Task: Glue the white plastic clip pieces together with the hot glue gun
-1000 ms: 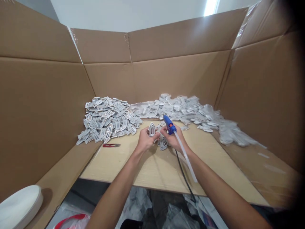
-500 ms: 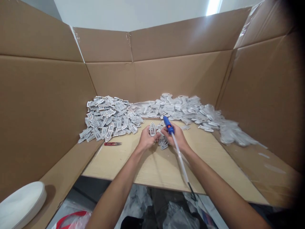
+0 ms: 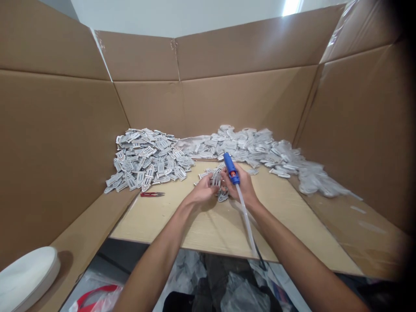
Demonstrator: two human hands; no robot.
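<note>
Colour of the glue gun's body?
Blue glue gun, with a small orange-red part near its rear; it shows best in the head view.

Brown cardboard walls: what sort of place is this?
Probably a handcraft workplace: I see a blue plastic glue gun, small red metal snips and a big heap of flat grey-white pieces.

Lighting: even, moderately bright; white strip of glare [image 3: 291, 6] at top right. Shadows: soft, on the tabletop [image 3: 139, 225] beneath the hands [image 3: 222, 184]. Distortion: wide-angle, edges stretched (right edge lost to a dark blur). Focus: small parts [image 3: 216, 178] at the hands smeared.
</note>
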